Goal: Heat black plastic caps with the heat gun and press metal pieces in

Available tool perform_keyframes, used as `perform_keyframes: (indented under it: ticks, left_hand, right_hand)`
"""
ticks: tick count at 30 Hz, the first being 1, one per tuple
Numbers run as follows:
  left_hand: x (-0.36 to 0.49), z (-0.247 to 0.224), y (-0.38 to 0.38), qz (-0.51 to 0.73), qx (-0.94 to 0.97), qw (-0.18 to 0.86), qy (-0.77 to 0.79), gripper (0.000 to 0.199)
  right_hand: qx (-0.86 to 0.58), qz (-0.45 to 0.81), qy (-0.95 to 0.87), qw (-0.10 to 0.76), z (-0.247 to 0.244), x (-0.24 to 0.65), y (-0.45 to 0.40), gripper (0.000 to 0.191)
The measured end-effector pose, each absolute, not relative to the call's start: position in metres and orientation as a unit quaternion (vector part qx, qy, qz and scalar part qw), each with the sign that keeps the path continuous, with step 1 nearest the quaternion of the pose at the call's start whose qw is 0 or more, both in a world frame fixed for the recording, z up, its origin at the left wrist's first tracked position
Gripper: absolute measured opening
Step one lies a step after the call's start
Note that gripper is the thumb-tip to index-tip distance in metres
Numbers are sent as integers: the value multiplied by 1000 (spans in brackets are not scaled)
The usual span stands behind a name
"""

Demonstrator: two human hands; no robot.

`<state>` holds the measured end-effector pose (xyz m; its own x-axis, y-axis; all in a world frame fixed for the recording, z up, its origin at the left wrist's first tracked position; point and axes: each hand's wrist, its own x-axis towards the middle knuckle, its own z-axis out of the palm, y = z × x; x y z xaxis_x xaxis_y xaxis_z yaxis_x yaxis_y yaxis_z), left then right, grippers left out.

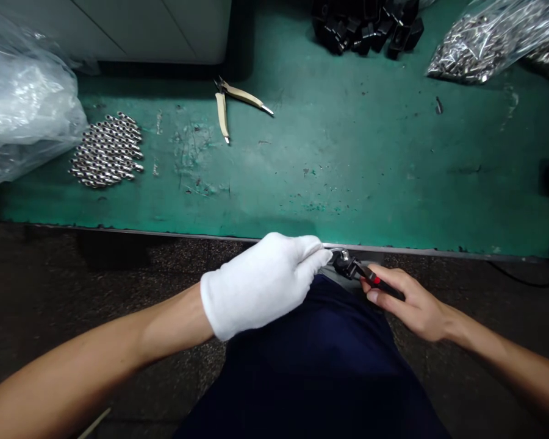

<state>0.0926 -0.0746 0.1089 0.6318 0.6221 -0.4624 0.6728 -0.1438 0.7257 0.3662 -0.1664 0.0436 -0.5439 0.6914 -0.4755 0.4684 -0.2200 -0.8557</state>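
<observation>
My left hand [268, 283], in a white glove, is closed in a pinch at the table's front edge. Its fingertips meet a small shiny metal part [344, 254], which sits at the black jaws of a pair of pliers. My bare right hand [414, 305] is wrapped round the handles of these black pliers [366, 274], which carry a red mark. The glove hides most of what the left fingers grip. Both hands are over my lap, just in front of the table.
On the green table [302, 158] lie cream-handled cutters [222, 110], spread apart. Metal tubes [107, 149] form a cluster at left, beside a clear plastic bag [22, 110]. Black parts [368, 27] and a bag of metal pieces [476, 46] are at the back. A grey box [155, 30] stands back left.
</observation>
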Motion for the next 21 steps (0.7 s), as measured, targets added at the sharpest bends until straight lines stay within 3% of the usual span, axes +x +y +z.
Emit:
perform_keyframes:
  ticks: [21]
  left_hand:
    - [111,88,-91,144,688,487,518,33]
  right_hand:
    - [-535,614,-545,201,33,338,-165,9]
